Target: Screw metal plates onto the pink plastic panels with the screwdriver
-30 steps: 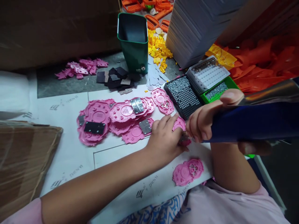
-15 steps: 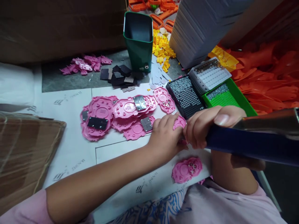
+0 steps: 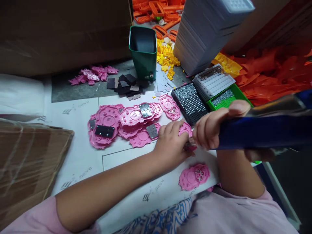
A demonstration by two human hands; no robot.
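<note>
The person's right hand point(image 3: 212, 126) is wrapped around one blue tool point(image 3: 263, 131). The left hand point(image 3: 169, 141), half curled, holds one pink piece point(image 3: 185, 128) on the white sheet point(image 3: 117, 190), right by the right hand's knuckles. Nearer the body lies another pink piece point(image 3: 192, 177). To the left, overlapping pink pieces point(image 3: 133, 117) cannot be counted exactly; one black plate point(image 3: 104, 131) tops them. Three trays, black point(image 3: 197, 110), white point(image 3: 219, 81) and green point(image 3: 225, 104), sit beyond, with one green bin point(image 3: 143, 63).
</note>
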